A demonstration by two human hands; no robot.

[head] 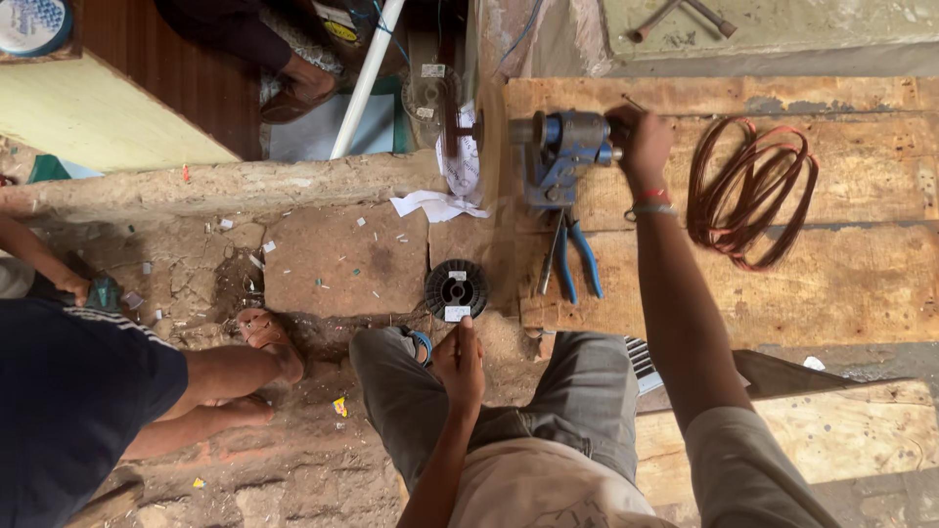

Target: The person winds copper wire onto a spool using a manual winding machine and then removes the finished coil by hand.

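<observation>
Rough plank desk [841,284] ahead: my right hand [641,137] grips closed round the blue winder's [562,152] crank at one o'clock, my left hand [458,362] seemingly pinching wire off the black spool [456,289], winding underway, steady tension needed next.

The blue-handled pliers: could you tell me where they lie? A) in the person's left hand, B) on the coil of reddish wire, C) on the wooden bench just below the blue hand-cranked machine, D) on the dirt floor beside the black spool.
C: the pliers lie on the wooden bench directly below the blue machine, apart from the wire coil.
</observation>
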